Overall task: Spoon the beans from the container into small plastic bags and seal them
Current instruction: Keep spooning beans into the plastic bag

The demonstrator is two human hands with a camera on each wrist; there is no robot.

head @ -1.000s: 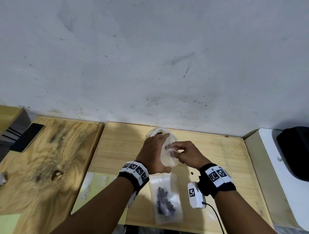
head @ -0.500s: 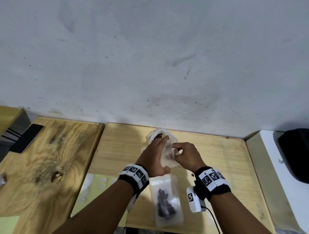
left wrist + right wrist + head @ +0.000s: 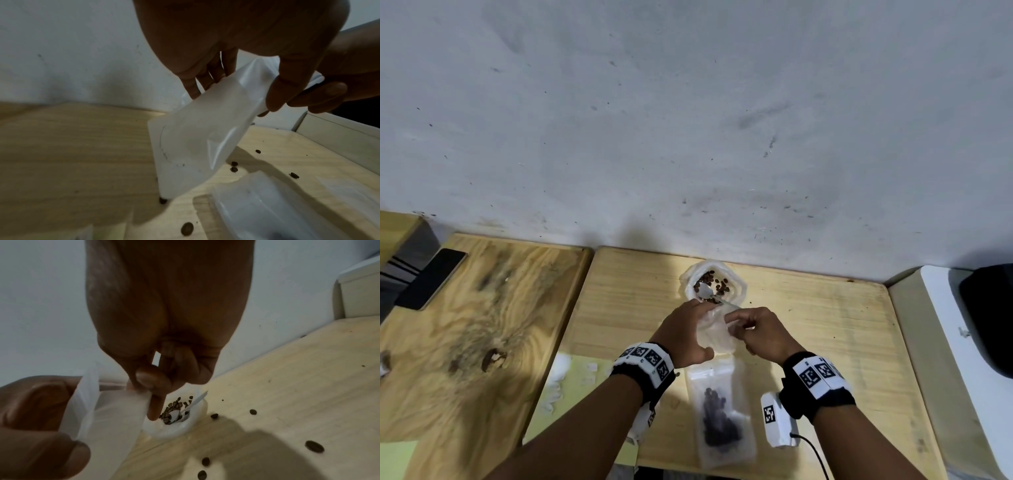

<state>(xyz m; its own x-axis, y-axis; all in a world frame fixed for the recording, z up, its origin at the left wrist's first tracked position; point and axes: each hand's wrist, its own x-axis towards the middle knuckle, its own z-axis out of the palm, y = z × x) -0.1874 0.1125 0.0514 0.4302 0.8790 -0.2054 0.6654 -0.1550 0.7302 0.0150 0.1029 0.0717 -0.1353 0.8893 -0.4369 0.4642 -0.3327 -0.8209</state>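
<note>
A white container (image 3: 736,291) of brown beans (image 3: 717,284) stands by the wall, with a spoon (image 3: 705,291) lying in it. Just in front of it, my left hand (image 3: 703,329) holds an empty clear plastic bag (image 3: 715,335) by its side. My right hand (image 3: 732,318) pinches the bag's top edge between thumb and forefinger (image 3: 144,386). In the left wrist view the bag (image 3: 197,138) hangs tilted above the table. A filled bag of beans (image 3: 719,421) lies flat between my forearms.
Loose beans (image 3: 313,446) are scattered on the light wooden table (image 3: 825,325). A white tagged device (image 3: 777,425) with a cable lies beside the filled bag. A phone (image 3: 431,281) rests far left. A white unit (image 3: 945,342) and a black object (image 3: 989,318) stand right.
Both hands have drawn the empty bag back toward me, off the container. The beans and spoon, covered before, now show.
</note>
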